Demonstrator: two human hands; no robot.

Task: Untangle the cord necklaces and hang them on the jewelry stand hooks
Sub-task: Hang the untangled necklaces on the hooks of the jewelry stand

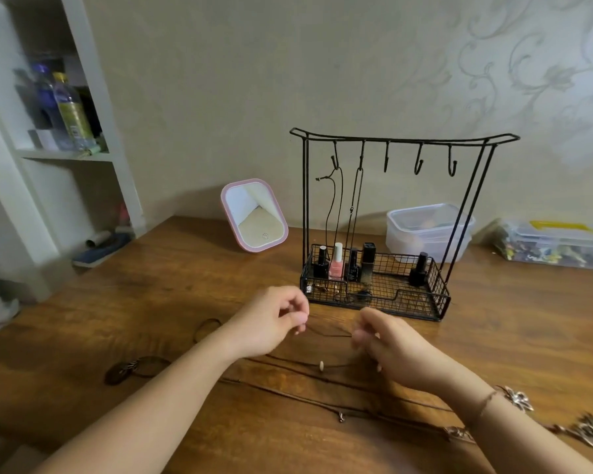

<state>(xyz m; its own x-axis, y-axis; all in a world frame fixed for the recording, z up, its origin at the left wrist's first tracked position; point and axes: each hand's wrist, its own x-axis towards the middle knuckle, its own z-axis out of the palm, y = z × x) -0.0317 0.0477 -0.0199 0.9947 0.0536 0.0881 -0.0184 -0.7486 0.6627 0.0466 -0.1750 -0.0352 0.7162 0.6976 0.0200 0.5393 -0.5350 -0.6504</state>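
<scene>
Wooden table (pixel 151 302) against beige patterned wallpaper; white shelf unit (pixel 93 155) far left w/ bottles (pixel 71 111). Black wire jewelry stand (pixel 391 217) center-far: 2 cord necklaces (pixel 332 206) on its left hooks, nail polish bottles (pixel 336 265) in the basket. Pink mirror (pixel 254 215) to its left, plastic containers (pixel 428 230) behind-right. Left hand (pixel 271 319) & right hand (pixel 387 340) pinch a thin dark cord (pixel 329 333) stretched between them. More tangled cords (pixel 288 388) lie near, partly under the forearms.

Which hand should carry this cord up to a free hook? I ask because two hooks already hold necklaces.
Probably the right hand. It lies below the three bare hooks on the jewelry stand, while the left hand sits below the two taken ones. Both hands pinch the cord.
</scene>
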